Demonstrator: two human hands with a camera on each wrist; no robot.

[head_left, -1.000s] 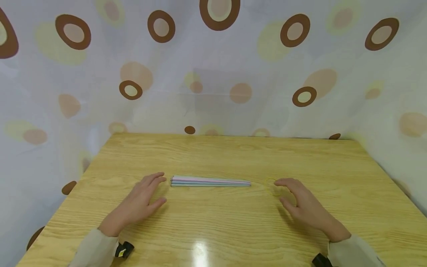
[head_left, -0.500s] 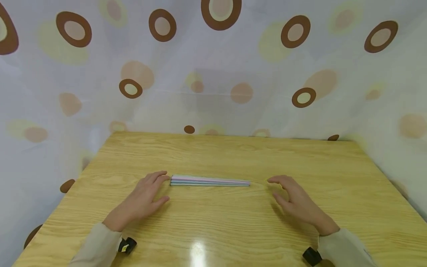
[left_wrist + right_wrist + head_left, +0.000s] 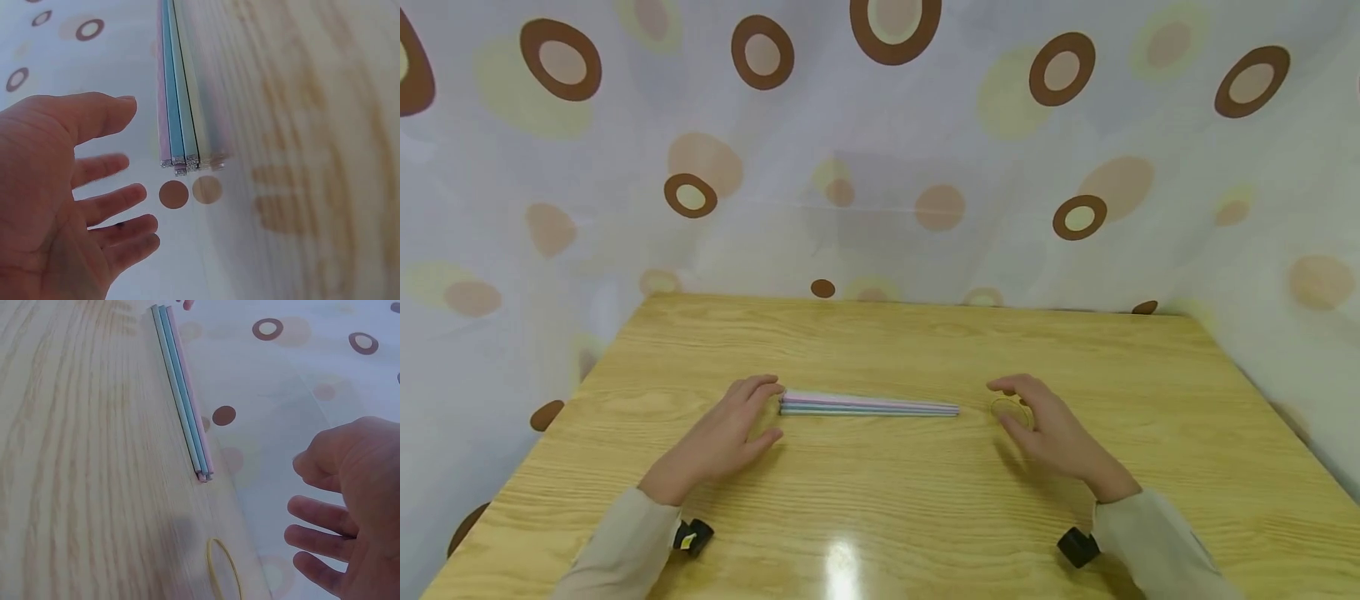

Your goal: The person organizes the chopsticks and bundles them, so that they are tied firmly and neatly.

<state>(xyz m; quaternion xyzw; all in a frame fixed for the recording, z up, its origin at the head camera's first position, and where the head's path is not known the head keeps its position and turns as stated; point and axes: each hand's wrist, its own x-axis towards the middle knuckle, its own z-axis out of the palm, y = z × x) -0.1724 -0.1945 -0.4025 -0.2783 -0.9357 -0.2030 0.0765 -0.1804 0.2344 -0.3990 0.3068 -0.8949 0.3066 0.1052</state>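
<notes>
A bundle of long, slim pastel sticks [image 3: 868, 406], pink, blue and pale green, lies across the table. In the left wrist view the near ends of the sticks [image 3: 181, 125] look silvery and crinkled. My left hand [image 3: 722, 437], fingers spread and loosely bent, hovers at the bundle's left end and holds nothing. To the right of the bundle, a thin yellow rubber band [image 3: 211, 562] rests on the wood. My right hand [image 3: 1052, 433] is over that band, thumb and fingers apart, its thumb overlapping the loop in the head view. Nothing is in its grasp.
The wooden table [image 3: 880, 342] carries the sticks near its middle. Behind it and along both sides hangs a white cloth [image 3: 880, 242] with brown and beige circles. A small black wrist camera [image 3: 1078, 547] sits at each cuff.
My right hand has moved left and slightly away from me, coming over the rubber band. My left hand has shifted a little right, closer to the ends of the sticks. The sticks stay put.
</notes>
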